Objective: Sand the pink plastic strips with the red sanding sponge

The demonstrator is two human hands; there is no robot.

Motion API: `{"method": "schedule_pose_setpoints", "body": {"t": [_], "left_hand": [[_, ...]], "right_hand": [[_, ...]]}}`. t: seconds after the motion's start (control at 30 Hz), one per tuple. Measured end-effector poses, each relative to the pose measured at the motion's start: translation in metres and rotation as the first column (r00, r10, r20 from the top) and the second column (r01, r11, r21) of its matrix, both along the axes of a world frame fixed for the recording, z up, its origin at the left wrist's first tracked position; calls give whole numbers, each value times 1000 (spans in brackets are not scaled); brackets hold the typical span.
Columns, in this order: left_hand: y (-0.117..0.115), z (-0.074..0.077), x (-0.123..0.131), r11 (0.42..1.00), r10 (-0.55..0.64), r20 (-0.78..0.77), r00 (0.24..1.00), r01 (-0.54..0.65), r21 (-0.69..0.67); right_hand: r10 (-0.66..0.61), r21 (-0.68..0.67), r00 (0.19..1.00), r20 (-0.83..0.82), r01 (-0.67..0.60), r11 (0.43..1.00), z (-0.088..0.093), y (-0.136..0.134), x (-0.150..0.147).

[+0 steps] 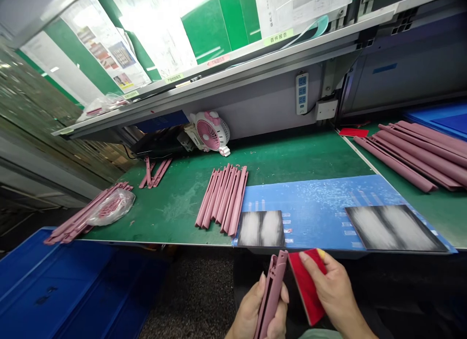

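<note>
Your left hand [257, 312] is closed around a hollow pink plastic bar [272, 290], its fingers curled up the back and the bar tilted slightly in your grip. Your right hand [335, 290] is clenched on a red foam pad [308, 285], fingers spread across its face, with a yellow patch at one fingertip. The pad sits just beside the top of the bar; you can't tell whether they touch. Both hands are in front of the edge of the green-topped workbench [310, 159].

On the bench, a neat row of pink bars [222, 200] lies next to a blue corrugated sheet [310, 203] carrying two grey-and-black abrasive pads [392, 227]. Longer pink strips [412, 154] are piled at the right. More pink parts and a clear plastic bag [111, 207] sit at the left end, above a blue plastic crate [54, 280]. A small pink fan [209, 134] stands at the back.
</note>
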State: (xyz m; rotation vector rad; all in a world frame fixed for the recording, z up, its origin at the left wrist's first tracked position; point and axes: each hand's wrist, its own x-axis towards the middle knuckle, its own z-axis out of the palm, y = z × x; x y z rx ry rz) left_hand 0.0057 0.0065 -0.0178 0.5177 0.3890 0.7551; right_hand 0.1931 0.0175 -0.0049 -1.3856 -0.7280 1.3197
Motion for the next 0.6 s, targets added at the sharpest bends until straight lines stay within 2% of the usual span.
{"method": "schedule_pose_setpoints", "body": {"t": [0.07, 0.2, 0.27, 0.33, 0.37, 0.4, 0.47, 0.5, 0.53, 0.57, 0.6], "left_hand": [[2, 11, -5, 1000, 2, 47, 999, -2, -10], [4, 19, -6, 997, -28, 59, 998, 32, -66], [5, 18, -6, 996, -13, -2, 1000, 13, -88], [5, 21, -7, 999, 3, -164, 986, -11, -48], [5, 24, -8, 1000, 0, -278, 961, 0, 1], [5, 29, -10, 997, -9, -400, 916, 38, 64], [5, 44, -14, 962, -8, -614, 789, 174, 211], [6, 53, -16, 926, 10, -691, 723, 254, 280], [6, 61, -17, 878, 49, -746, 665, 328, 350], [6, 69, -18, 818, 101, -778, 620, 393, 420], [6, 75, -19, 754, 158, -789, 593, 444, 485]], "right_hand": [[-78, -81, 997, 24, 79, 994, -15, -4, 8], [-27, -79, 994, 103, 35, 996, -30, -12, 19], [-22, -6, 980, 198, 24, 1000, -26, -14, 23], [-71, 192, 929, 364, 0, 981, -15, -13, 29], [-101, 333, 892, 441, -58, 941, -7, -12, 33], [-127, 468, 851, 510, -151, 871, 2, -10, 39], [-124, 617, 756, 642, -414, 670, 18, -4, 52], [-115, 620, 695, 710, -539, 570, 25, 0, 59], [-118, 592, 625, 772, -637, 494, 30, 5, 66], [-130, 544, 550, 825, -711, 447, 34, 10, 73], [-149, 496, 482, 863, -756, 428, 37, 15, 79]]}}
